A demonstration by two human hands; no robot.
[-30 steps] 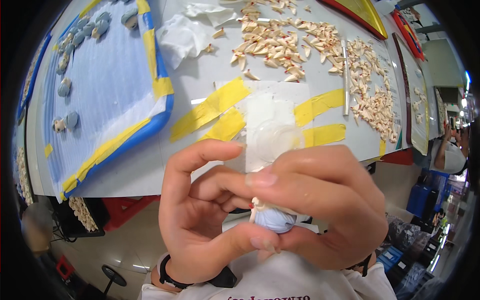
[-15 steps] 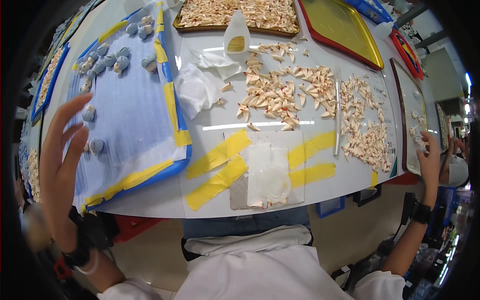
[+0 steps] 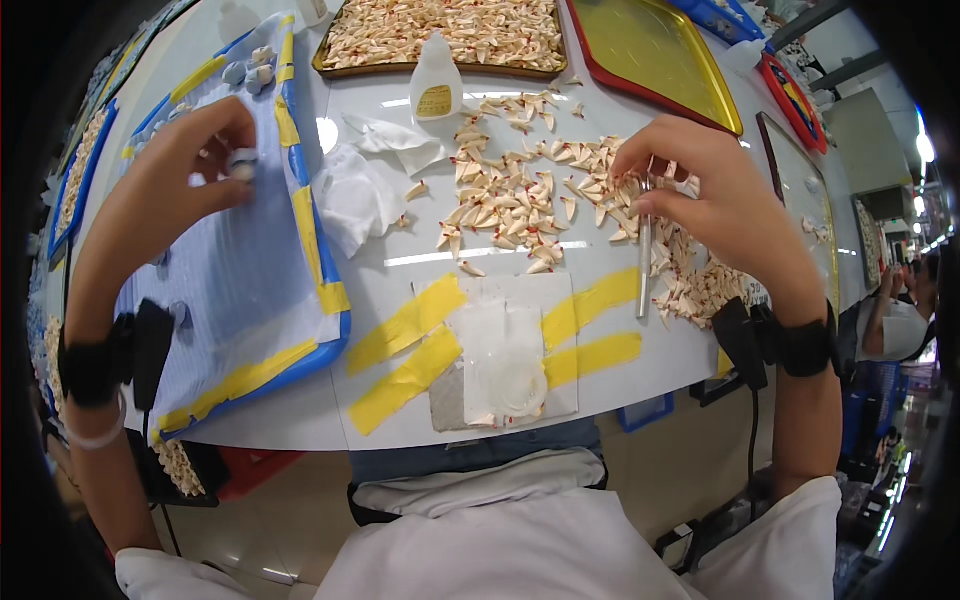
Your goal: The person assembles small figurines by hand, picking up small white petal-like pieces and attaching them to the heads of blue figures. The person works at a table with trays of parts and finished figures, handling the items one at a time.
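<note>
Head view, seemingly steeply down, close

Glossy white table (image 3: 640, 380), matt yellow tape (image 3: 405, 325)

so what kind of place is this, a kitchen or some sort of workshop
Most likely a small hand-assembly workshop, not a kitchen. The white table carries heaps of small cream pieces, a full brown tray of them, and a glue-type squeeze bottle. Another person works at the right edge.
</note>
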